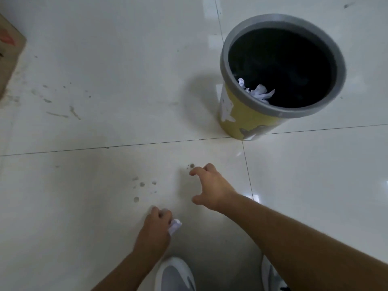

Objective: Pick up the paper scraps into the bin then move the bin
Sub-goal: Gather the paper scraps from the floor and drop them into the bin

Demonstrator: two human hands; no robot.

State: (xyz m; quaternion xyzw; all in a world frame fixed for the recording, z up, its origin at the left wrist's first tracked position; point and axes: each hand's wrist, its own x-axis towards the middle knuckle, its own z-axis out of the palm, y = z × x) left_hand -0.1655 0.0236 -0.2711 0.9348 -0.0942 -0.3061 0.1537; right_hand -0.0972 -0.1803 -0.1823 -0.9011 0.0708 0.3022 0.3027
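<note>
A round yellow bin [233, 120] with a grey rim and black inside stands upright on the pale tiled floor at the upper right. Crumpled white paper scraps [260, 93] lie inside it against the near wall. My left hand [156, 225] is low near the floor at the bottom centre, fingers closed on a crumpled white paper scrap [175, 226]. My right hand [210, 185] hovers to its right, fingers spread and curled, holding nothing, well short of the bin.
A brown cardboard box [9, 53] sits at the left edge. The glossy floor tiles [105, 80] carry dark smudges and spots. My two grey-and-white shoes [175, 274] show at the bottom edge.
</note>
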